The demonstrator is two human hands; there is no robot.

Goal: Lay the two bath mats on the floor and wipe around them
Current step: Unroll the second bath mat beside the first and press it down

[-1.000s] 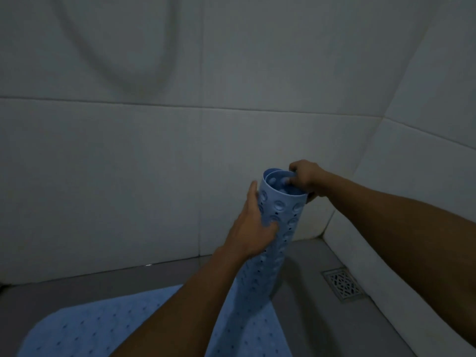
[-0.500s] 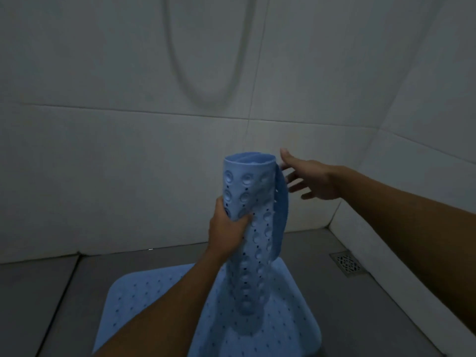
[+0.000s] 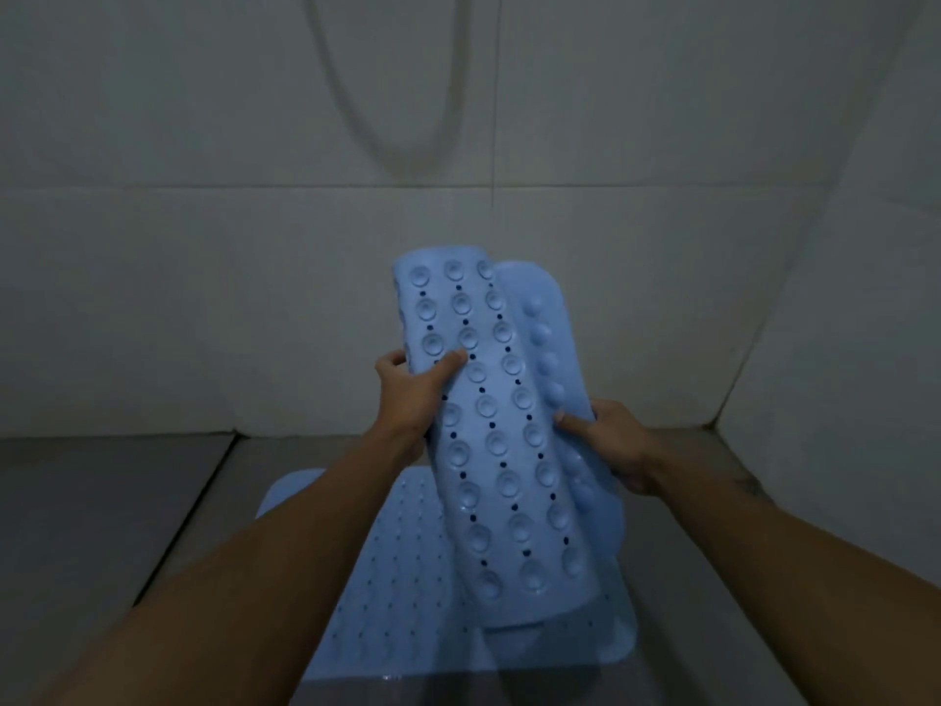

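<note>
Your left hand [image 3: 412,394] and right hand [image 3: 608,440] grip the half-unrolled mat [image 3: 501,425], fingers curled round its edges. Risk: suction cups sticking to the laid mat [image 3: 402,568] beneath.

Bare floor [image 3: 127,501] left; tiled walls [image 3: 865,349] close behind and right.

The dull grey tiled floor [image 3: 117,507] meets pale walls. Flat on it lies a light blue rectangular rubber bath mat [image 3: 402,593] dotted with small holes, spread below the two gripping hands and extending toward the person.
</note>
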